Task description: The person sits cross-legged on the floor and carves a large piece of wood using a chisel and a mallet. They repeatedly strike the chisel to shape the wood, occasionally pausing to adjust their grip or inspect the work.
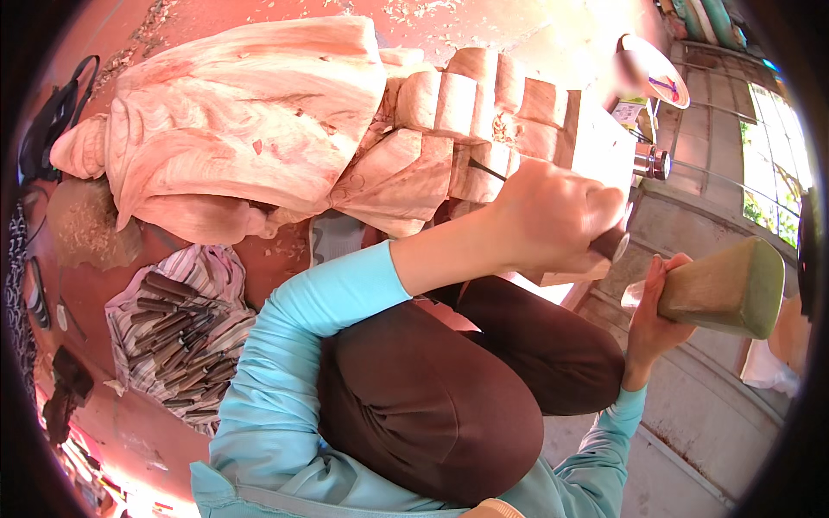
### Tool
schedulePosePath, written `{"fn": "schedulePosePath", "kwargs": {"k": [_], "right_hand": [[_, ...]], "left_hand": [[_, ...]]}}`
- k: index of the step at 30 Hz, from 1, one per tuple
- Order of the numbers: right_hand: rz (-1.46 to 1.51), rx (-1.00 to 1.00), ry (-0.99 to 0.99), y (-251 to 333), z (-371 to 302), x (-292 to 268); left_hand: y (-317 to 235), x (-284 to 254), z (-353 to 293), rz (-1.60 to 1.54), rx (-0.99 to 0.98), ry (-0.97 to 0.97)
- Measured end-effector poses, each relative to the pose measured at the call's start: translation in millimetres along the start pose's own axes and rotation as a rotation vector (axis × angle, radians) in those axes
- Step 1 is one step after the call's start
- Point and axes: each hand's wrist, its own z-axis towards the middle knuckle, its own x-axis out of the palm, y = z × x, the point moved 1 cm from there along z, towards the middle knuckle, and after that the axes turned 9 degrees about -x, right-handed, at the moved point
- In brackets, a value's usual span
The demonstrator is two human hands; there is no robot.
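Observation:
A large carved wooden figure (233, 112) lies on its side across the upper part of the head view. My left hand (561, 216) is wrapped round the handle of a wood chisel, over the blocky end of the carving. The chisel's thin dark blade (488, 170) points left at the wood; whether its edge touches cannot be made out. The handle's butt shows below my fist. To the right, my right hand (656, 315) grips a wooden mallet (721, 289), its thick, squared head raised apart from the chisel.
Left of my knees, a striped cloth (125, 345) holds several chisels (177, 337). Wood shavings lie on the red floor (285, 268). A flask (652, 161) and a round pale hat-like thing (665, 73) are at the far right. A black bag (56, 129) sits at far left.

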Motion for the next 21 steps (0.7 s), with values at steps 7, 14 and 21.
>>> {"fn": "schedulePosePath", "kwargs": {"k": [7,14,21], "right_hand": [[-0.224,-0.188,0.041,29.7,21.3,11.5],[-0.213,-0.116,0.068,16.5,15.2,6.4],[-0.177,-0.303,0.084,13.9,0.4,-4.8]], "left_hand": [[-4.7,0.2,-2.2,0.096,-0.041,-0.12],[-27.1,12.6,-30.8,0.179,0.295,0.005],[-1.0,-6.2,-76.1,0.232,0.691,0.472]]}}
